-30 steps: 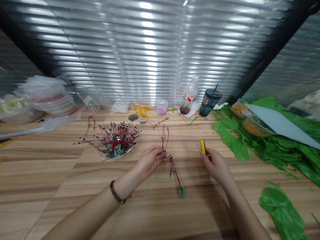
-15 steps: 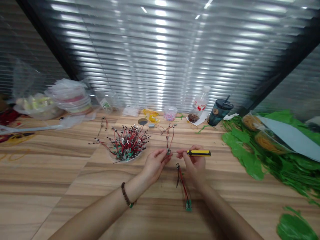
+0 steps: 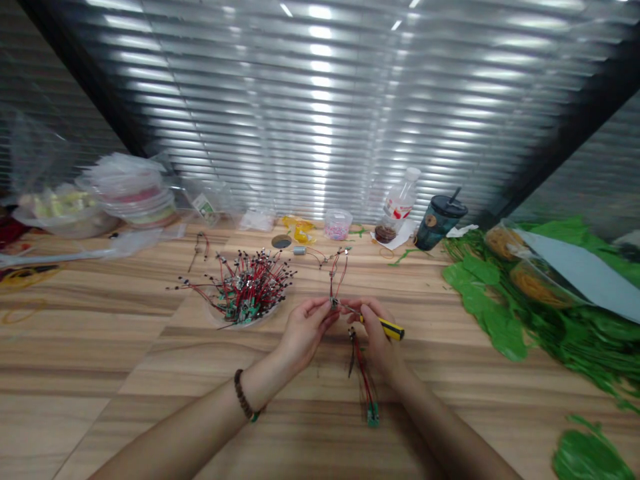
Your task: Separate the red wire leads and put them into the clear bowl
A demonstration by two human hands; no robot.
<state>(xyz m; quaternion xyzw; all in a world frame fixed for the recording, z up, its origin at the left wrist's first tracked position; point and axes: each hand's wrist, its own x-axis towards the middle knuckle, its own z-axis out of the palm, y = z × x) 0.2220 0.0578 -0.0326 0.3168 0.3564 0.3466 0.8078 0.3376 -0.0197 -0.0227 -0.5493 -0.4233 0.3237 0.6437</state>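
My left hand (image 3: pixel 307 328) pinches a small circuit board (image 3: pixel 334 303), from which red and dark wires (image 3: pixel 338 270) run away from me. A yellow and black screwdriver (image 3: pixel 393 329) is gripped in my right hand (image 3: pixel 377 333); its thin shaft points left and its tip is at or very near the board. Whether the tip touches cannot be made out. Just below my hands lies another wired green board (image 3: pixel 373 413), its red and black wires reaching up towards my right fingers. To the left, a heap of wired boards (image 3: pixel 255 287) fills a clear shallow bowl.
A small motor (image 3: pixel 299 251), a tub of pink bits (image 3: pixel 337 225), a bottle (image 3: pixel 397 207) and a dark tumbler (image 3: pixel 439 223) line the back. Green plastic leaves (image 3: pixel 480 293) cover the right side. Stacked clear containers (image 3: pixel 133 193) stand at back left.
The screwdriver's tip has come left to the board, and its handle has swung down from level to a slant. My right hand has shifted slightly left; my left hand keeps its pinch.
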